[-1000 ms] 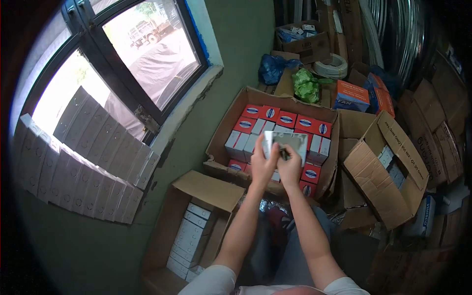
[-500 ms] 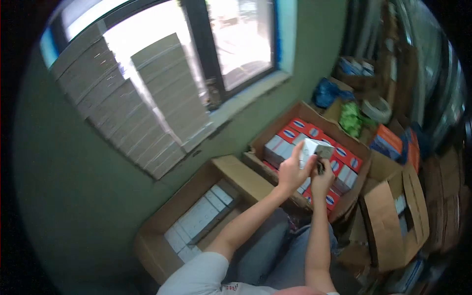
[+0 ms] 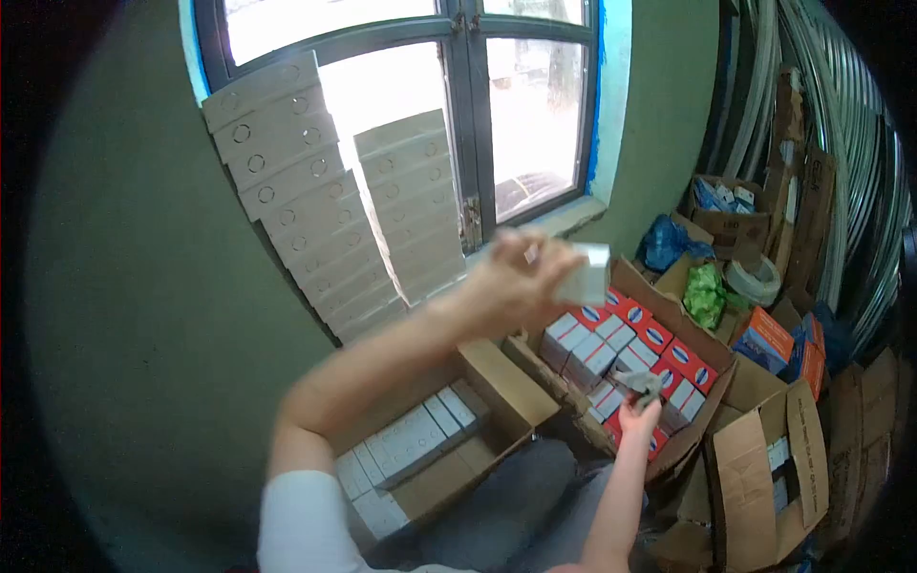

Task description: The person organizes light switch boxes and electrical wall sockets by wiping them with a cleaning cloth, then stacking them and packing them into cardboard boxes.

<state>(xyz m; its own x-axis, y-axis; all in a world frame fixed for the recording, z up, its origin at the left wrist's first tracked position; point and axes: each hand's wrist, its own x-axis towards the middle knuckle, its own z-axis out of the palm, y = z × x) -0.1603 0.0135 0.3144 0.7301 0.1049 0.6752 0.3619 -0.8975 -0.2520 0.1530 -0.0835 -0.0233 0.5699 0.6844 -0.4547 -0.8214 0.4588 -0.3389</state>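
Note:
My left hand (image 3: 521, 282), blurred by motion, is raised near the window sill and closed round a small white box (image 3: 590, 275). Lower and to the right, my right hand (image 3: 640, 416) grips a small grey and whitish thing (image 3: 644, 384) whose kind I cannot make out. Beneath it stands an open carton (image 3: 718, 390) packed with red and white small boxes (image 3: 680, 355), several showing a blue oval mark. Nearer my left forearm is another open carton (image 3: 511, 387) with white boxes (image 3: 409, 441) lined up along its far side.
Flat pale panels with round marks (image 3: 296, 181) lean against the window (image 3: 468, 124). At the right are a half-open carton (image 3: 750, 487), a green bag (image 3: 705, 294), a blue bag (image 3: 663, 246), a roll of tape (image 3: 755, 282) and long metallic tubes (image 3: 845, 124).
My hands were together at the white box; now they are apart. The left has lifted the box up and leftward, while the right has dropped lower over the carton. The view has shifted.

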